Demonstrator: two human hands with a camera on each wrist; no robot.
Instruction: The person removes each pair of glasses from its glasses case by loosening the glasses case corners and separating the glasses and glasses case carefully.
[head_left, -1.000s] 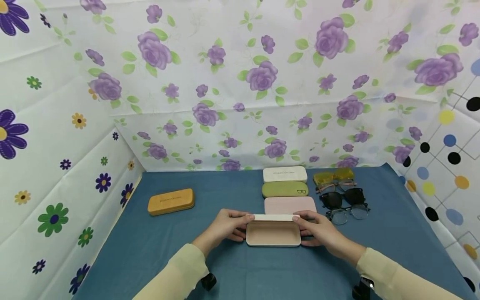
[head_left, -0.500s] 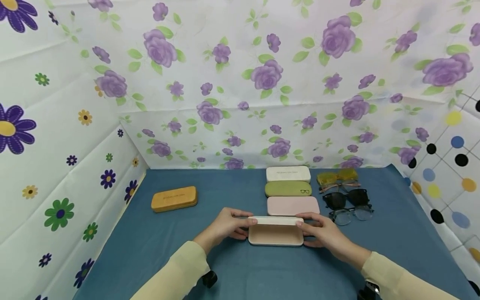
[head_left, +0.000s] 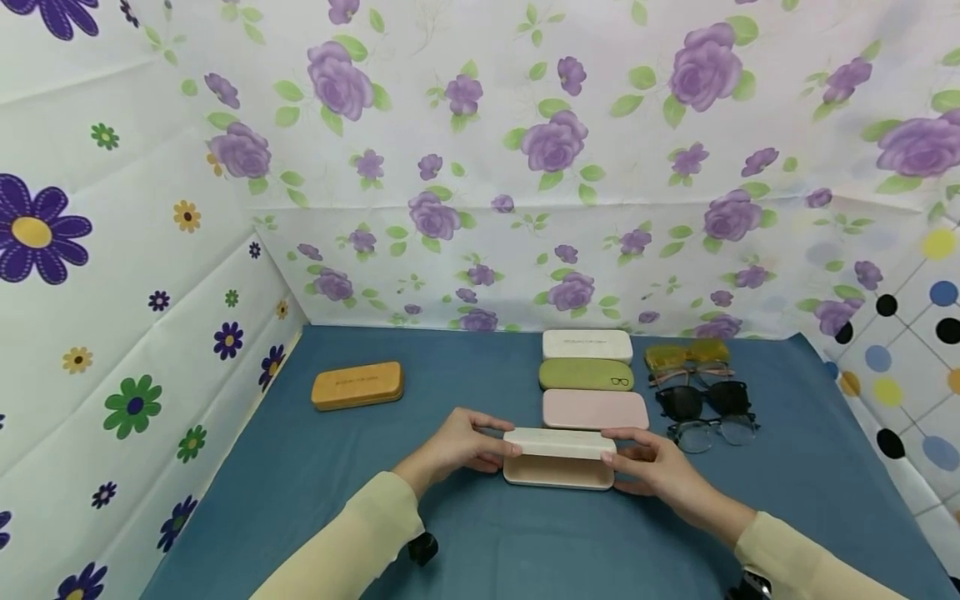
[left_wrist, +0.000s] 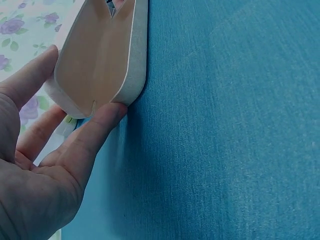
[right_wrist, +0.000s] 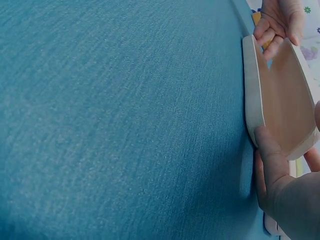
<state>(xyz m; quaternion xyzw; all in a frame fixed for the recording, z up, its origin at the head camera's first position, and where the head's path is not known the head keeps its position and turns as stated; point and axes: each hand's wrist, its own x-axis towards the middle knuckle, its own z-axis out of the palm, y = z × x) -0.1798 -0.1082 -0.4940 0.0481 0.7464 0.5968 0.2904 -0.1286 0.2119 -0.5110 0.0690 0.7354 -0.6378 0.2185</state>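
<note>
A white glasses case with a beige lining lies on the blue cloth, its lid tilted partway down over the base. My left hand grips the case's left end, thumb on the lid's edge and a finger at the base. At the other end, my right hand holds it likewise. Both wrist views look into the beige inside, and nothing is seen lying in it there. Behind the case, a pink glasses case lies shut, close to the lid.
Beyond the pink case lie a green case and another white case. To their right are yellow glasses, black sunglasses, clear glasses and a thin-framed pair. An orange case sits at the left.
The lid of the held white case has swung further down toward me, with both hands staying at its ends. The head view has shifted slightly.
</note>
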